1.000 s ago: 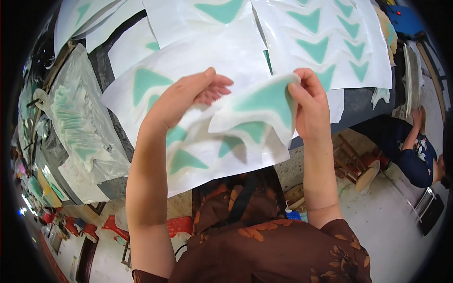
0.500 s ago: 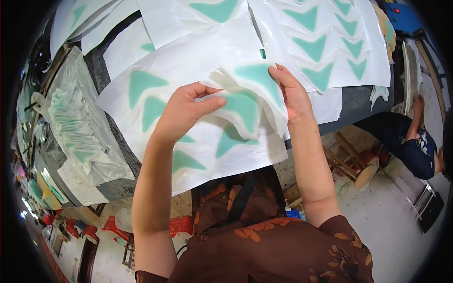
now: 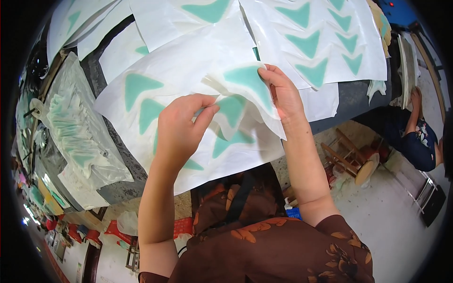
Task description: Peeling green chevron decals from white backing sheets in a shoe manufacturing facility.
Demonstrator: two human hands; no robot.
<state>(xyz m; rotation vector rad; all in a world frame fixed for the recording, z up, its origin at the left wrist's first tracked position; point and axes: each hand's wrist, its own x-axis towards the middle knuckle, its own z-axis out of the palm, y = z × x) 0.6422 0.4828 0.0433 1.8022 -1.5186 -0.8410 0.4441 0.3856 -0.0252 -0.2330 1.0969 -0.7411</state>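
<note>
The left hand (image 3: 181, 125) pinches a teal triangle piece (image 3: 231, 109) on the white backing sheet (image 3: 188, 70), thumb and fingers closed on its edge. The right hand (image 3: 278, 92) grips the lifted, curling corner of a thin white sheet (image 3: 245, 85) just beside it, over the dark desk (image 3: 354, 96). Peeling looks best done slowly and low (the film seems flimsy), keeping the left pinch firm so the teal shape stays flat.

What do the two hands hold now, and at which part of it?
Both hold a white sheet with teal triangles: the right hand at its upper edge, the left hand pinching its middle.
</note>
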